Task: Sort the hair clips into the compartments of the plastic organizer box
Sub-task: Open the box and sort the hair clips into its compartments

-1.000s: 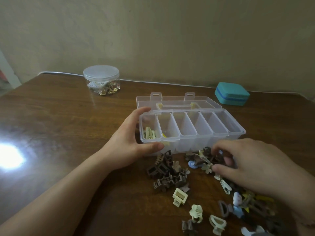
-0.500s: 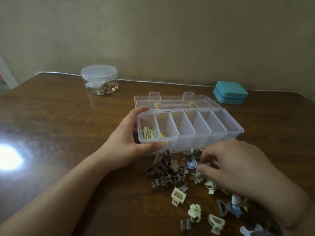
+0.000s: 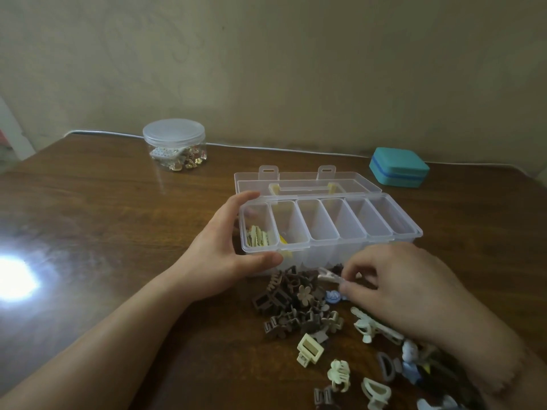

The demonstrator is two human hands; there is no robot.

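Brown clips (image 3: 291, 303) crowd before the organizer box (image 3: 328, 229) the left hand (image 3: 219, 258) grips; right hand (image 3: 405, 288) pinches a pale clip (image 3: 330, 276).

No writing, label, brand mark or number can be read anywhere in the head view. The clear plastic organizer box (image 3: 328, 223) shows only bare walls and dividers, and the teal case (image 3: 398, 170) carries just a plain blue band around its side. The lidded jar (image 3: 174, 145) holds small pale pieces with dark specks, perhaps beads with printed characters, but they are too small and blurred to make out.
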